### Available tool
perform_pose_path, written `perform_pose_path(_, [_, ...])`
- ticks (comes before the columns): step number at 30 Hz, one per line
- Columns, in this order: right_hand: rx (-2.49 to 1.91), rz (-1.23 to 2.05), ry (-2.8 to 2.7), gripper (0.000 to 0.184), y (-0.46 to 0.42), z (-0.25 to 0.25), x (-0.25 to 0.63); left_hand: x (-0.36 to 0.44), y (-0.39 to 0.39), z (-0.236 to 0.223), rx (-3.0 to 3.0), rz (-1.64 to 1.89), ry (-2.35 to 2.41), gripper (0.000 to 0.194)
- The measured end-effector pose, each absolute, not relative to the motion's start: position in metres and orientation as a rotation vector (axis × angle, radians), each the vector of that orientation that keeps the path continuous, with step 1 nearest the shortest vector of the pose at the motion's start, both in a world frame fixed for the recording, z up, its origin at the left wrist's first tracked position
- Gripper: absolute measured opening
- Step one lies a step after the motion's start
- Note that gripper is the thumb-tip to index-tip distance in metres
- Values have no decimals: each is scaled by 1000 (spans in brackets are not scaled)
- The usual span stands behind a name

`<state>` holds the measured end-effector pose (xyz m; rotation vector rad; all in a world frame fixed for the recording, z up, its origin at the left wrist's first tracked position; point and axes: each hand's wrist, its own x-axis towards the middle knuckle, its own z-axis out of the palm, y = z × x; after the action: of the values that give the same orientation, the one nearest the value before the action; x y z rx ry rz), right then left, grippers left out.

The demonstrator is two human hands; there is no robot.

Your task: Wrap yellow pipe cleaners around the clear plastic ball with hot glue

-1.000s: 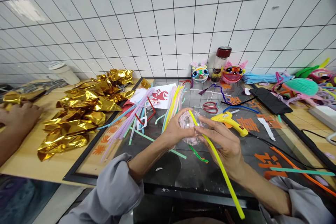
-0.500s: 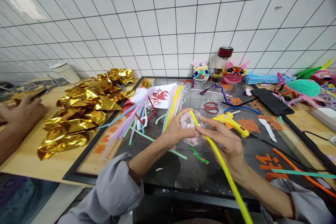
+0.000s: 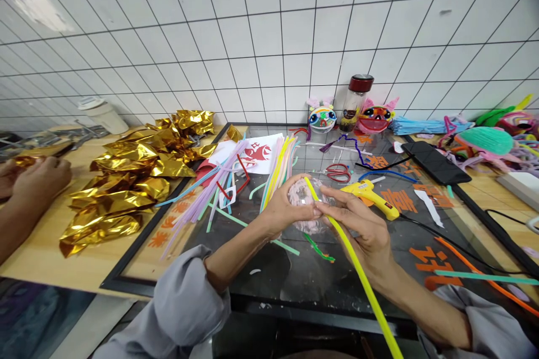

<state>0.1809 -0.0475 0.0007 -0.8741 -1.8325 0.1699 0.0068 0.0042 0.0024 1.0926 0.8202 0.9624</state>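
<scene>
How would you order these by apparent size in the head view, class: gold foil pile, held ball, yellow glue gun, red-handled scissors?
1. Gold foil pile
2. Held ball and yellow glue gun, unranked: the gun is longer, the ball rounder and partly hidden
3. Red-handled scissors

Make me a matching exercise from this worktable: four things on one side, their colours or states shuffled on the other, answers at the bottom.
Things:
1. Yellow strip
2. Scissors
3. Gold foil
4. Phone

Colours and states:
A. Crumpled in a heap, left side of the picture
B. Black, lying flat
C. Held by the right hand, one end against the round pale object
D. Red-handled, lying beyond the hands

Right pairs: 1-C, 2-D, 3-A, 4-B
</scene>
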Motion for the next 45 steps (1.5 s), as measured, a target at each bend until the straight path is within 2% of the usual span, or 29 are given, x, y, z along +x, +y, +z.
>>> perform_pose_path(15, [-896,208,-1845,37,-48,-7,185,5,7,0,1163,982,854,97])
perform_pose_path(22, [-857,168,-1878,48,-46,-8,186,5,5,2,1183,977,847,101])
perform_pose_path(29, [-861,154,-1884,44,-46,-9,185,7,4,2,989,970,783,77])
perform_pose_path(34, [-840,180,-1881,42,-48,-7,183,12,4,1,825,982,832,69])
perform_pose_path(39, [-833,173,-1913,39,-51,-5,183,15,3,5,716,1008,854,46])
perform_pose_path(45, [-828,145,-1930,37,-53,-2,182,17,2,10,642,1022,876,37])
